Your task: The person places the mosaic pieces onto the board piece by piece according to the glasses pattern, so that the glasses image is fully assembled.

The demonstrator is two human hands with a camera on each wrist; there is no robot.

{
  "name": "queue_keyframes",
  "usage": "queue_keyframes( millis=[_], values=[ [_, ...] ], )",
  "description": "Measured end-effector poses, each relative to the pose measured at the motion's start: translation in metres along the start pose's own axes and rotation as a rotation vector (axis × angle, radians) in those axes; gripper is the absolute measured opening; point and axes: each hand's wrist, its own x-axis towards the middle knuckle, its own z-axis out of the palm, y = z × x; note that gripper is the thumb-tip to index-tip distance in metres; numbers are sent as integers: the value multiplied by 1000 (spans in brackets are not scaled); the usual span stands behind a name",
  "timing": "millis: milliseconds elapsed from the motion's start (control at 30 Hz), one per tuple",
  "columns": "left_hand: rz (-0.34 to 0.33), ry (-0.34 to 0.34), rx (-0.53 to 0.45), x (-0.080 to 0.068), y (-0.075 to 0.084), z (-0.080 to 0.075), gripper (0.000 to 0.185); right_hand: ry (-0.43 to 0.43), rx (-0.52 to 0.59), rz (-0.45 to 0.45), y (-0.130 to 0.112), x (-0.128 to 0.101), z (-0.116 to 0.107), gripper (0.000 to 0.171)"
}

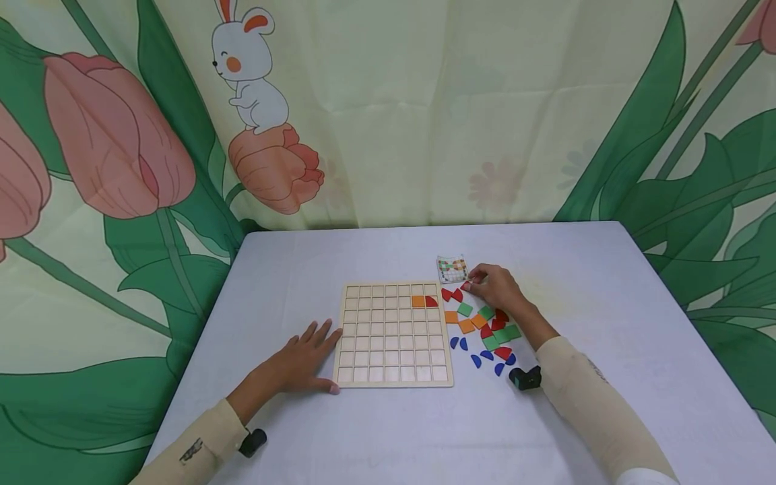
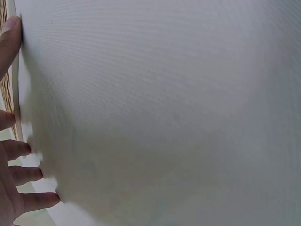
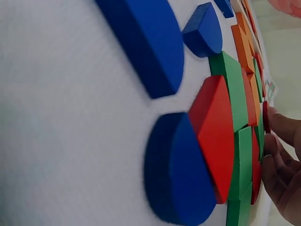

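Pinching a red piece (image 1: 465,286) near the card (image 1: 452,269), the right hand (image 1: 494,286) hovered beside the board (image 1: 395,335); the left hand (image 1: 303,360) lay spread on the surface (image 1: 606,303), touching the board's edge.

Wooden grid board (image 1: 394,337) lies flat mid-table, mostly empty cells; orange square (image 1: 417,301) & red quarter-round (image 1: 431,301) sit in far-right cells. Small red piece (image 1: 465,285) right of the board, pinched by right hand (image 1: 494,288). Left hand (image 1: 303,360) flat at board's near-left corner.
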Motion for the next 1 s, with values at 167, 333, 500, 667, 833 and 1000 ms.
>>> queue_keyframes(
  millis=[167,333,500,667,833,1000],
  values=[
    [-2,-1,-18,-1,0,-1,112,-17,-1,12,-2,-2,-1,31],
    [-9,7,-26,1,0,2,112,-26,-13,-15,-3,-3,-3,29],
    [-13,4,-18,2,-1,4,113,-32,-18,-32,-3,-4,-3,28],
    [-14,2,-4,3,-1,4,113,-45,-16,-38,2,-6,-3,27],
    [-14,-5,-4,2,-1,3,113,-88,-28,-36,5,-9,-5,33],
    [-11,-9,-5,2,0,2,113,-133,-33,-57,6,-13,-8,42]
  ],
)
